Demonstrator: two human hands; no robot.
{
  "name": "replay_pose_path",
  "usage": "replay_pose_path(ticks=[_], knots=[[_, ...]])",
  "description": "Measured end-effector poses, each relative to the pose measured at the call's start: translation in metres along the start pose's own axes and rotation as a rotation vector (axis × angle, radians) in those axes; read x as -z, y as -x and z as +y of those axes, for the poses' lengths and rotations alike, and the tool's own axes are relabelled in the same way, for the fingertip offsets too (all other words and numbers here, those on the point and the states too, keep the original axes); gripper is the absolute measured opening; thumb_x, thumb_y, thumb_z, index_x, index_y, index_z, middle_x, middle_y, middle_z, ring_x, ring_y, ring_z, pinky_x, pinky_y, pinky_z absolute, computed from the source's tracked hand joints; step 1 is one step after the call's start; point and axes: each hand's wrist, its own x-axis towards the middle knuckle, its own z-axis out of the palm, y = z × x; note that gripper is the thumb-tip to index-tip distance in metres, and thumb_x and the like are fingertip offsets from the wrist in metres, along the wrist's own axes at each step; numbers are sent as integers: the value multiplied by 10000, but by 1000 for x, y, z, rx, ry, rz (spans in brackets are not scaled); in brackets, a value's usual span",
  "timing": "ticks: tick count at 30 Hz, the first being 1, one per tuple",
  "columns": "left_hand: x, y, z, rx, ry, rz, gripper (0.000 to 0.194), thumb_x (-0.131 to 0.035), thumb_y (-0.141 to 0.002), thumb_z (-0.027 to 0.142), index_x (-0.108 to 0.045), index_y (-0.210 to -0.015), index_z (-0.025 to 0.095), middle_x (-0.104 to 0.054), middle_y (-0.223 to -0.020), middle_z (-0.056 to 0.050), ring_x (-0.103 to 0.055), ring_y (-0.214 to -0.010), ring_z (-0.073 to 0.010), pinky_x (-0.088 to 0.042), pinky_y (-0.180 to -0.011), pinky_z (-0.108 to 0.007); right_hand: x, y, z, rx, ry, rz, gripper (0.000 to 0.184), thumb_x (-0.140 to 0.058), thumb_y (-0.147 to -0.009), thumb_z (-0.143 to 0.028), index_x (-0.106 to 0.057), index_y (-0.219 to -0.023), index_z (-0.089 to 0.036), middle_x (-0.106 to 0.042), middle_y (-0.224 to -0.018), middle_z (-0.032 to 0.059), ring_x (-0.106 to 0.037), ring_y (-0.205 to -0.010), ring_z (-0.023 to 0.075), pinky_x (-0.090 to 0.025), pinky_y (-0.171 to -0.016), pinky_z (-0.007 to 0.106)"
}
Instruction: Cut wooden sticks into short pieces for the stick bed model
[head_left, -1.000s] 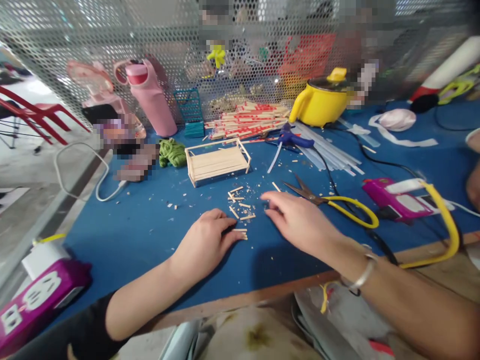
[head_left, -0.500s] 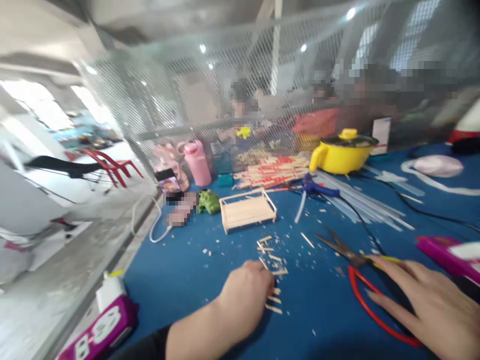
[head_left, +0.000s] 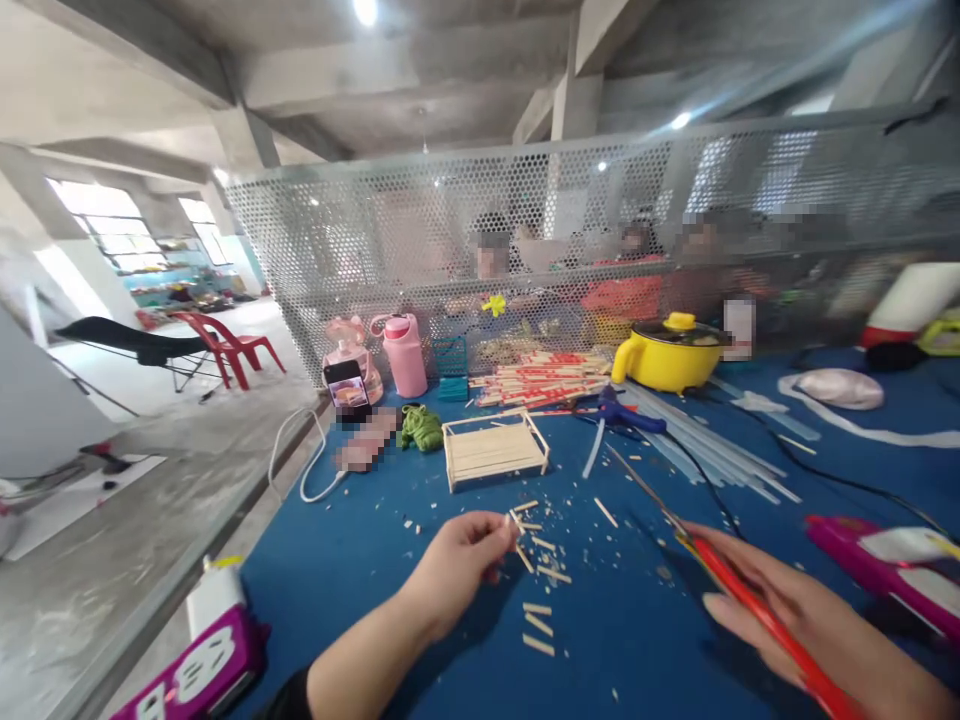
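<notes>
My left hand [head_left: 469,555] is closed in a pinch over the table, with what looks like a short wooden stick piece [head_left: 516,524] at its fingertips. Beside it lie several cut stick pieces [head_left: 538,610], scattered among tiny chips. My right hand [head_left: 806,610] is wrapped around red-handled scissors [head_left: 739,585], raised off the table and turned edge-on, blades pointing up and left. Beyond my left hand sits a small wooden tray-like frame [head_left: 495,450] with a slatted base and low rails.
A blue glue gun [head_left: 630,415], clear glue sticks [head_left: 697,445] and a pile of red-marked sticks [head_left: 547,380] lie farther back. Also there are a yellow pot [head_left: 671,358], pink bottle [head_left: 405,358], phone [head_left: 347,390] and green yarn [head_left: 421,428]. A perforated metal screen [head_left: 360,240] stands behind, with people beyond.
My left hand has risen from the cut pieces, its fingertips now pinched together. My right hand has lifted the scissors from the table and turned them. The view has tilted upward.
</notes>
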Motion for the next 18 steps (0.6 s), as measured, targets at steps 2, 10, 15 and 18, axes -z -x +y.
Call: replay_pose_path(ticks=[2,10,15,18], knots=[[0,-3,-2,48,158,-3,364,-665,-707,461,-637,-842,124,-506,-668,4,-390,-526,-54,-325,-503,-180,-9,1,-35,-57,-223,-208,504,-576,-724,-409,-495,-1209,-298,-675,-922,58,-658,-695,211,-517,-566,300],[1,2,2,-34,287,29,373,-712,-674,426,-680,-904,133,-557,-702,-4,-477,-598,-58,-410,-612,-187,-39,-13,-92,220,-166,-473,515,-568,-736,-244,-426,-1230,-226,-562,-1076,66,-553,-930,192,-450,-837,326],[2,5,0,-168,144,15,297,-672,-714,417,-675,-742,121,-591,-689,-17,-491,-610,-84,-423,-629,-218,-40,-16,-102,325,33,-460,538,-658,-707,-440,-463,-1149,-202,-539,-1050,70,-534,-878,196,-439,-795,333],[2,7,0,-188,54,31,300,-665,-720,413,-670,-713,113,-608,-669,-26,-508,-618,-98,-423,-630,-228,-44,-16,-103,368,38,-446,587,-665,-695,-494,-461,-1158,-196,-530,-1046,74,-527,-880,197,-434,-786,330]])
